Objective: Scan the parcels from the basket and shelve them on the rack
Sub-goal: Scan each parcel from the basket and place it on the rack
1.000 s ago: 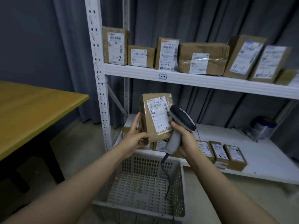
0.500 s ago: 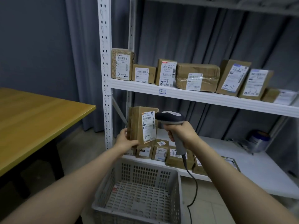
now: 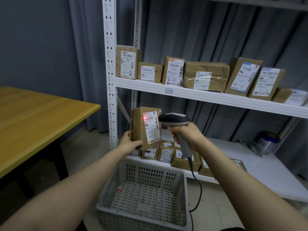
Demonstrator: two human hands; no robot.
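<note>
A parcel point(image 3: 146, 127) is held upright left of the scanner point(image 3: 176, 125), above the basket point(image 3: 145, 194), before the rack point(image 3: 110, 72); a table point(image 3: 36, 117) stands left.

Brown parcel point(image 3: 145, 127), white label marked 1-1, upright at frame centre, left hand point(image 3: 130, 142) gripping its lower edge, red dot on barcode. Grey corded scanner point(image 3: 175, 121) in right hand point(image 3: 186, 132), aimed at label. Grey slatted basket point(image 3: 150, 172) bottom centre. White rack point(image 3: 110, 80) behind, labelled boxes point(image 3: 205, 75) on middle shelf.
</note>
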